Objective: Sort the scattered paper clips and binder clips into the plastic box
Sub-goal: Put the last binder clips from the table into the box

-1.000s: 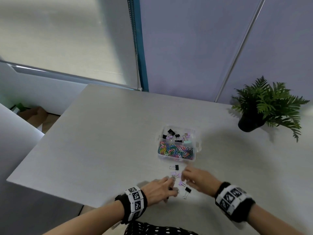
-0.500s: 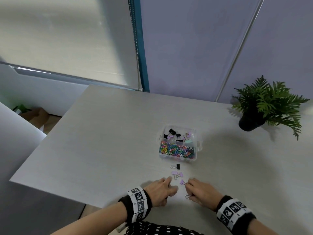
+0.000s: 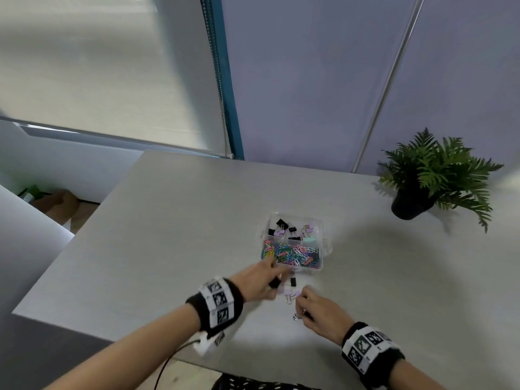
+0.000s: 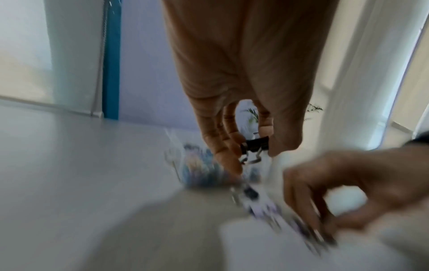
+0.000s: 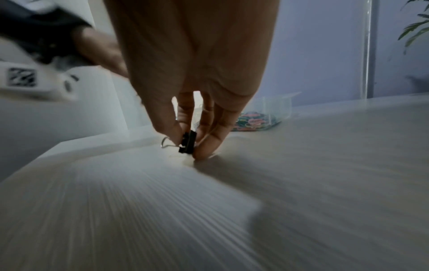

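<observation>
A clear plastic box (image 3: 325, 243) stands mid-table, with binder clips in its far compartment and coloured paper clips (image 3: 292, 254) in the near one. My left hand (image 3: 260, 281) is just before the box's near edge and pinches a black binder clip (image 4: 254, 145). My right hand (image 3: 315, 311) is lower on the table and pinches another black binder clip (image 5: 188, 141) against the surface. Between the hands lie a loose black binder clip (image 3: 293, 282) and purple binder clips (image 3: 288, 292).
A potted fern (image 3: 433, 178) stands at the table's back right. The grey table (image 3: 168, 235) ends at its left edge and near edge close to my arms. A window blind and a purple wall lie behind.
My left hand has lifted off the table and moved forward toward the box with a black clip. My right hand stays low on the table, pinching its clip.
</observation>
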`<action>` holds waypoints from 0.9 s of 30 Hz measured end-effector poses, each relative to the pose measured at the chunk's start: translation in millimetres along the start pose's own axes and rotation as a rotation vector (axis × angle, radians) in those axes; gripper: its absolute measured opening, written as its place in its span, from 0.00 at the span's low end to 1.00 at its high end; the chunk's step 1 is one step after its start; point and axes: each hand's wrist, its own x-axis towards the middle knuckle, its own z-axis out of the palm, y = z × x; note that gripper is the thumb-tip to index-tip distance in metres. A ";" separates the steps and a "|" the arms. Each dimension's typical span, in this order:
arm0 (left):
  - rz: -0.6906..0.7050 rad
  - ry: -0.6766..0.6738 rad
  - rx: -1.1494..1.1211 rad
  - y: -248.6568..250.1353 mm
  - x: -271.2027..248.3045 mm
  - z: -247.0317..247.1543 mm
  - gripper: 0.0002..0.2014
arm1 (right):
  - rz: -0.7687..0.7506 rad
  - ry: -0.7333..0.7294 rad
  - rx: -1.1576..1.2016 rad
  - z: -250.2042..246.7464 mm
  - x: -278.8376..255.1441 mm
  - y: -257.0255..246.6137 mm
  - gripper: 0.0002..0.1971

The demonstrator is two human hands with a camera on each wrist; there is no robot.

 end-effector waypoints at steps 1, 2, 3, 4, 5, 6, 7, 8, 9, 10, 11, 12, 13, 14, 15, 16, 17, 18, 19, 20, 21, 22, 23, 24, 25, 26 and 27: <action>0.002 0.042 -0.008 -2.4 10.8 -14.0 0.17 | -0.002 0.004 -0.022 1.3 -0.4 -0.1 0.06; -0.002 0.084 -0.013 -3.7 22.5 -28.4 0.16 | -0.005 0.007 -0.046 3.1 -1.1 0.2 0.07; -0.016 0.122 -0.012 -4.7 35.3 -42.0 0.16 | -0.006 0.007 -0.069 4.8 -1.9 0.5 0.07; -0.045 0.144 -0.007 -5.2 48.0 -54.9 0.16 | -0.013 0.014 -0.088 6.9 -2.7 1.0 0.08; -0.076 0.154 0.002 -4.9 60.4 -66.4 0.16 | -0.018 0.014 -0.103 8.7 -3.4 1.0 0.07; -0.101 0.156 0.015 -4.3 71.6 -75.2 0.15 | -0.022 0.011 -0.117 10.1 -4.1 0.4 0.07; -0.118 0.150 0.029 -5.3 82.8 -80.6 0.14 | -0.024 0.003 -0.130 11.3 -4.8 -0.3 0.07; -0.134 0.137 0.043 -5.9 92.7 -84.0 0.14 | -0.027 0.001 -0.139 11.9 -5.2 -1.0 0.06; -0.148 0.122 0.057 -7.5 101.7 -84.4 0.14 | -0.025 -0.005 -0.146 12.2 -5.7 -1.8 0.06; -0.165 0.103 0.070 -9.1 109.5 -83.2 0.14 | -0.022 -0.011 -0.153 12.2 -5.8 -2.5 0.07; -0.182 0.085 0.080 -11.5 116.5 -80.3 0.14 | -0.014 -0.018 -0.159 11.8 -6.2 -2.8 0.07; -0.200 0.064 0.088 -13.7 122.0 -76.7 0.14 | -0.003 -0.021 -0.161 11.0 -6.6 -3.1 0.08; -0.213 0.041 0.095 -15.5 126.3 -72.5 0.15 | 0.009 -0.020 -0.150 10.4 -7.3 -2.7 0.09; -0.221 0.019 0.099 -17.4 129.3 -68.3 0.16 | 0.015 -0.015 -0.129 9.9 -8.7 -2.1 0.11; -0.224 0.001 0.096 -20.1 131.8 -64.1 0.17 | 0.017 -0.011 -0.104 9.7 -10.2 -1.2 0.12; -0.226 -0.010 0.089 -21.2 132.1 -61.5 0.18 | 0.015 -0.007 -0.085 9.4 -12.3 -0.4 0.13; -0.221 -0.006 0.077 -22.0 131.4 -60.4 0.20 | 0.013 -0.005 -0.069 8.9 -14.4 0.5 0.14; -0.211 0.011 0.066 -21.4 129.1 -61.4 0.21 | 0.010 0.003 -0.056 8.1 -16.0 1.1 0.15; -0.195 0.044 0.056 -20.1 125.6 -63.0 0.22 | 0.008 0.013 -0.043 8.0 -17.1 2.0 0.14; -0.176 0.085 0.044 -16.4 119.7 -65.2 0.22 | 0.007 0.023 -0.028 7.6 -17.6 2.4 0.12; -0.149 0.138 0.026 -12.9 112.7 -66.1 0.22 | 0.012 0.022 -0.013 7.3 -18.0 2.4 0.10; -0.116 0.182 -0.001 -8.2 104.0 -65.7 0.20 | 0.016 0.018 -0.007 7.2 -18.2 2.6 0.09; -0.075 0.204 -0.022 -3.7 94.6 -62.4 0.18 | 0.023 0.013 -0.005 7.7 -18.0 3.5 0.09; -0.019 0.199 -0.036 1.3 83.9 -57.4 0.15 | 0.027 0.010 -0.010 8.0 -17.9 4.6 0.10; 0.042 0.163 -0.042 3.3 74.0 -48.3 0.13 | 0.031 0.011 -0.016 8.2 -17.7 5.6 0.10; 0.102 0.111 -0.043 6.0 63.4 -38.6 0.11 | 0.037 0.006 -0.028 8.4 -18.0 6.3 0.11; 0.137 0.058 -0.036 6.2 54.1 -26.1 0.11 | 0.047 -0.006 -0.037 8.8 -17.8 6.4 0.12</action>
